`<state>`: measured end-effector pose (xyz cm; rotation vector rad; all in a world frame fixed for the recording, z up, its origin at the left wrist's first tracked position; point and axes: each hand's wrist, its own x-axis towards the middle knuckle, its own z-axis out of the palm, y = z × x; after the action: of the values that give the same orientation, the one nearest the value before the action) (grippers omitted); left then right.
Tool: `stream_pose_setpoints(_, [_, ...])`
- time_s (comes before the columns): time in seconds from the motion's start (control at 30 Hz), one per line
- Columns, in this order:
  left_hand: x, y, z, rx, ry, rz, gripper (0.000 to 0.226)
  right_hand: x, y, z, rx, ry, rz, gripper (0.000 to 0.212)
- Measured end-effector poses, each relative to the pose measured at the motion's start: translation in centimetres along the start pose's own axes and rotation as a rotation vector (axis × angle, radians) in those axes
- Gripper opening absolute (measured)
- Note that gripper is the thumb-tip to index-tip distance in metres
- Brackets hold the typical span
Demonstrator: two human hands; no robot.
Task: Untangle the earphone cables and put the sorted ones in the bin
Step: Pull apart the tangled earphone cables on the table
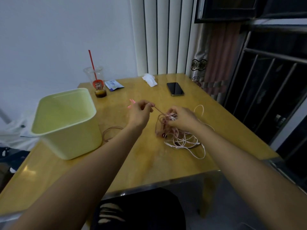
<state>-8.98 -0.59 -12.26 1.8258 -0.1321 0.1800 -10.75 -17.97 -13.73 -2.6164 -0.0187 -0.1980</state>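
Head view is showing me the tangle of pink and white earphone cables [178,138] lying on the wooden table [149,163], right of centre and outside the bin.

What are the hands doing?

I'm seeing the right hand [181,118] gripping the top of the tangle, fingers curled into it. The left hand [139,112] is pinching a single strand [158,111] that is running taut to the tangle. A bright pink end [131,103] is sticking out past its fingers.

And the bin?

The pale yellow-green bin [74,143] is standing upright at the table's left edge, well apart from the tangle. A separate loop of cable [111,131] is lying just beside its base.

Anything further back?

A plastic cup [97,83] with a red straw [92,63] is standing behind the bin, with a small packet [113,85] lying just beside it. A crumpled tissue [149,79] and a dark phone [175,89] are lying near the far edge.
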Motion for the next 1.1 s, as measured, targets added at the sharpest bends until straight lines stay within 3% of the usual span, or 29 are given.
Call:
stream_pose_setpoints(0.23, [-1.0,0.6,-2.1,-0.106,0.231,-0.098,0.019,-1.3,2.3,-2.0,-0.179,0.332,0.131,0.041])
stream_pose_setpoints(0.3, [-0.9,0.5,-2.5,-0.069,0.275,-0.079,0.018,-1.4,3.5,-2.4,-0.194,0.336,0.183,0.044])
stream_pose_setpoints(0.4, [-1.0,-0.2,-2.7,0.031,0.259,-0.087,0.018,-0.8,3.7,-2.3,-0.339,0.194,0.247,0.050])
stream_pose_setpoints(0.47, [-0.9,-1.1,-2.7,0.066,0.223,-0.135,0.016,-0.5,2.5,-2.1,-0.389,0.149,0.170,0.063])
stream_pose_setpoints(0.53, [-0.6,-1.9,-2.7,0.146,0.219,-0.134,0.018,-0.5,1.0,-1.7,-0.319,0.179,-0.046,0.074])
stream_pose_setpoints(0.63, [-0.1,-1.6,-2.1,0.247,0.246,-0.072,0.021,0.3,0.1,-0.7,-0.331,0.184,-0.293,0.053])
stream_pose_setpoints(0.7, [-0.2,-1.0,-1.9,0.219,0.268,-0.054,0.024,1.2,0.4,0.1,-0.408,0.107,-0.270,0.034])
stream_pose_setpoints(0.77, [-0.4,-0.7,-2.3,0.180,0.304,-0.072,0.028,1.5,1.1,0.4,-0.431,0.028,-0.166,0.031])
stream_pose_setpoints(0.83, [-0.1,-1.1,-3.0,0.286,0.362,-0.131,0.030,1.5,2.2,0.3,-0.266,-0.024,-0.131,0.029])
stream_pose_setpoints(0.9, [0.8,-2.0,-3.8,0.417,0.377,-0.196,0.031,1.3,3.2,-0.3,0.072,-0.157,-0.144,0.025])
stream_pose_setpoints(0.97, [1.6,-2.5,-4.0,0.511,0.252,-0.273,0.027,0.9,3.5,-1.0,0.258,-0.269,-0.179,0.015])
stream_pose_setpoints(1.03, [2.3,-3.0,-3.5,0.747,0.082,-0.335,0.024,0.9,3.5,-1.1,0.245,-0.233,-0.199,0.011])
stream_pose_setpoints(1.1, [2.4,-2.6,-2.2,1.051,-0.002,-0.176,0.046,1.4,3.0,-0.7,0.170,-0.141,-0.177,0.011])
